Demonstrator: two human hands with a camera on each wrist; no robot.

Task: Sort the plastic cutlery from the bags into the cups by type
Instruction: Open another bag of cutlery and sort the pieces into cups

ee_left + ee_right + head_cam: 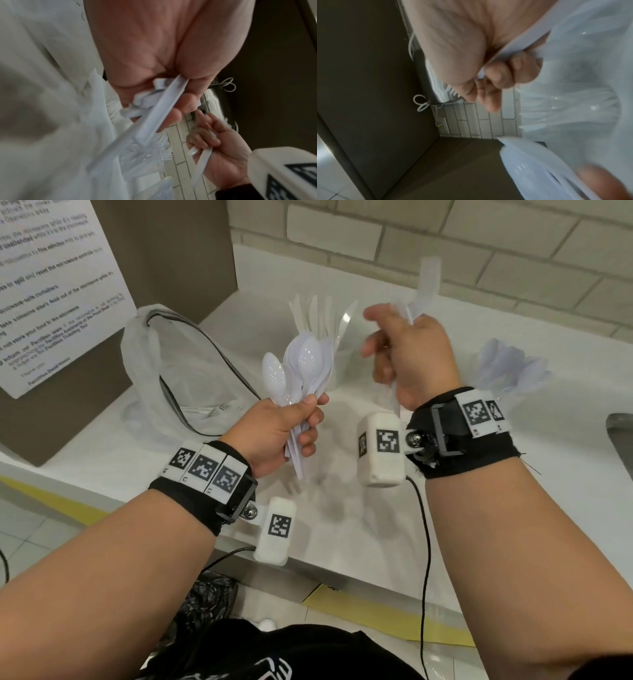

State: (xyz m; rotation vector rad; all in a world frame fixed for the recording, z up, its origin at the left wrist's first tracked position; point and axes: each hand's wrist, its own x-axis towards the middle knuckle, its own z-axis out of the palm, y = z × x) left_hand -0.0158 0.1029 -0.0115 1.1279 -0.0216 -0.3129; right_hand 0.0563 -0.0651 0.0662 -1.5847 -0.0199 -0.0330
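My left hand (291, 426) grips a thick bunch of white plastic spoons (305, 368) by the handles, bowls up, above the white counter (342, 525). The same handles (154, 112) cross the palm in the left wrist view. To its right my right hand (400, 361) is curled round a few white cutlery pieces (424, 289), blurred by motion; their type is unclear. A clear cup (325, 323) behind the spoons holds upright white cutlery, seemingly knives and forks. At the right, another clear cup (507, 364) holds spoons.
A crumpled clear plastic bag (157, 371) lies at the left beside a brown cabinet (137, 261) with a printed notice. A black cable (205, 344) runs over the bag. A metal sink edge (620, 433) shows at far right. Tiled wall behind.
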